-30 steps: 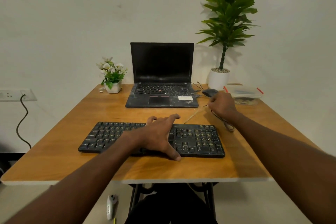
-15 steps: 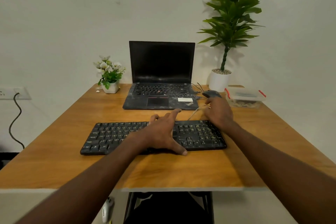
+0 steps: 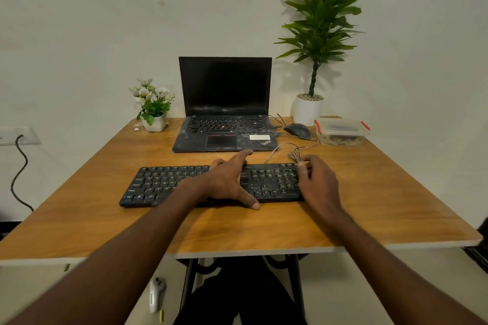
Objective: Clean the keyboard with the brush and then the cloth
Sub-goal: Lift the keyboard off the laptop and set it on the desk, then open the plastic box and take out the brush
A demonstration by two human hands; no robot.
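Observation:
A black keyboard [image 3: 163,183] lies across the middle of the wooden table [image 3: 383,192]. My left hand [image 3: 227,179] rests spread over its centre, index finger at the back edge and thumb at the front edge. My right hand [image 3: 318,182] covers the keyboard's right end, fingers curled at the back right corner, where they pinch the looped thin keyboard cable [image 3: 294,153]. No brush or cloth shows in view.
A dusty open laptop [image 3: 224,103] stands behind the keyboard, with a black mouse [image 3: 298,130] and a clear lidded box [image 3: 342,132] to its right. A tall potted plant [image 3: 309,111] and a small flower pot [image 3: 154,113] flank the laptop.
My right hand came back from the cable near the mouse to the keyboard's right end. The left hand stayed on the keyboard. The camera tilted down a little.

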